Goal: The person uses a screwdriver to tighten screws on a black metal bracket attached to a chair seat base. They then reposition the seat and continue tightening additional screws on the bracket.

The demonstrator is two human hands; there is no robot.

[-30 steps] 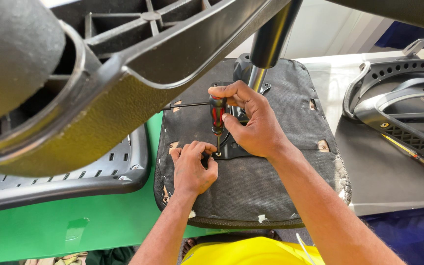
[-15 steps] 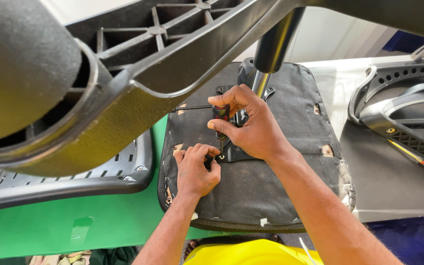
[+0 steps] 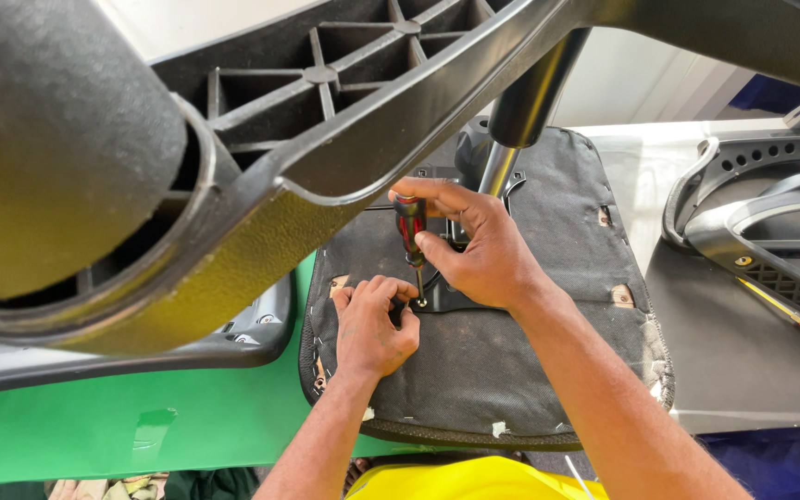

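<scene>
An upturned office chair seat (image 3: 511,370), covered in dark fabric, lies on the green table (image 3: 141,417). My right hand (image 3: 474,245) grips a red-and-black screwdriver (image 3: 411,241), held upright with its tip on the black metal plate (image 3: 451,298) at the seat's middle. Just left of the tip, my left hand (image 3: 372,324) rests on the fabric with its fingers curled by the screw spot. The chair's gas column (image 3: 520,111) rises from the plate behind my right hand.
A black plastic chair base leg with a caster (image 3: 94,185) looms close across the upper left. A perforated chair back part (image 3: 770,222) lies on the grey surface at right, beside a red-handled tool (image 3: 793,319). Another black plastic part (image 3: 233,338) sits left.
My right hand has tilted the screwdriver more upright and shifted slightly left over the plate. The view has dropped a little; my left hand stays by the screw.
</scene>
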